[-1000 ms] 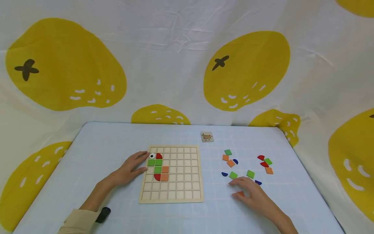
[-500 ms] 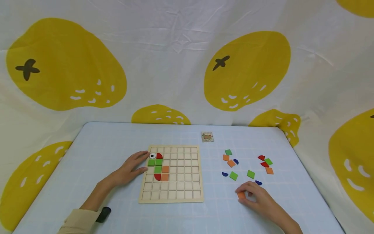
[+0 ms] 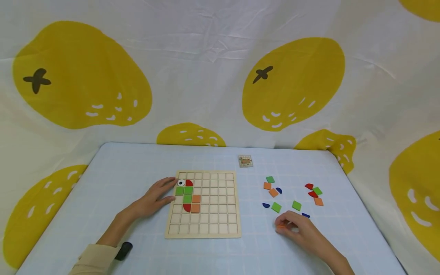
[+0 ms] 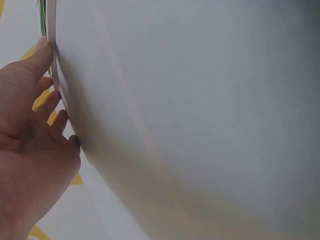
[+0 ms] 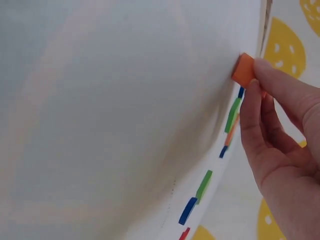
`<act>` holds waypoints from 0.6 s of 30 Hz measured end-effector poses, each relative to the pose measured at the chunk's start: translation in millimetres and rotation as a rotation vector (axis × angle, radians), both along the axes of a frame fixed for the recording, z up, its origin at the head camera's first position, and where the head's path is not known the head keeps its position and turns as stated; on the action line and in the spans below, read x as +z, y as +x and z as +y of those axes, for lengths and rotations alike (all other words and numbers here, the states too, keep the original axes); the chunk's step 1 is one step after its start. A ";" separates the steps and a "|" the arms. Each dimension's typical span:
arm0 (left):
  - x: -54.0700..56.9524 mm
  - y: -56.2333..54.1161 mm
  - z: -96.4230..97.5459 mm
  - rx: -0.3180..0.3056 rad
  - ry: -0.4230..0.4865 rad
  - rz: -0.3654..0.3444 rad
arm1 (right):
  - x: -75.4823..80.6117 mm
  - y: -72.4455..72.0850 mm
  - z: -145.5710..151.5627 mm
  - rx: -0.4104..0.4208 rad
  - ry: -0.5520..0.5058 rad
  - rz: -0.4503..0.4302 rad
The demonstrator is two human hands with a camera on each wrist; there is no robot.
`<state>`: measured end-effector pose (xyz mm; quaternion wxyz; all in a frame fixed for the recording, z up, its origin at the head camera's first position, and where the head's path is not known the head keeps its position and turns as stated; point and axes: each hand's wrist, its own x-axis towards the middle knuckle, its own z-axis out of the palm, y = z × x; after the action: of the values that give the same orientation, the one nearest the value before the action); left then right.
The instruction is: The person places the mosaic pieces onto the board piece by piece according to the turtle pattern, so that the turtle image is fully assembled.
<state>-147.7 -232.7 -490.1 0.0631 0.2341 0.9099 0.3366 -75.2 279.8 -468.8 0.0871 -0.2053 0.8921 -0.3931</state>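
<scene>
My right hand (image 3: 297, 226) pinches an orange square tile (image 5: 244, 70) between thumb and fingers, just over the table at the front right. In the head view only a sliver of that tile shows between the fingertips. My left hand (image 3: 154, 198) rests with its fingers at the left edge of a wooden grid board (image 3: 220, 225). On the board's left side sit a white eye tile (image 3: 181, 183), red quarter-round tiles (image 3: 189, 183), green square tiles (image 3: 188, 190) and orange square tiles (image 3: 196, 199). In the left wrist view, the thumb (image 4: 42, 57) touches the board's edge.
Loose tiles lie right of the board: green squares (image 3: 276, 207), orange squares (image 3: 267, 185), blue half-rounds (image 3: 266, 205) and red quarter-rounds (image 3: 309, 186). A small picture card (image 3: 245, 161) lies beyond the board. A black object (image 3: 124, 251) is by the left sleeve.
My right hand first hovered around the orange tile on the table, then closed its fingertips on it and now tilts it up. The left hand stays at the board.
</scene>
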 end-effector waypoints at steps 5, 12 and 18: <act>-0.8 -0.4 -0.8 -0.004 -0.007 0.003 | 1.4 -7.8 -10.2 0.029 -0.017 0.020; -1.2 -0.7 -0.6 -0.001 -0.007 0.000 | 0.0 -17.1 -25.3 0.022 -0.018 0.046; -1.9 -0.9 -0.4 0.007 -0.008 -0.008 | -0.3 -25.0 -39.3 0.005 -0.037 0.060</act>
<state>-148.6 -233.1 -492.1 0.0668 0.2293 0.9118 0.3341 -100.2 240.6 -469.1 0.0573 -0.2205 0.8863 -0.4032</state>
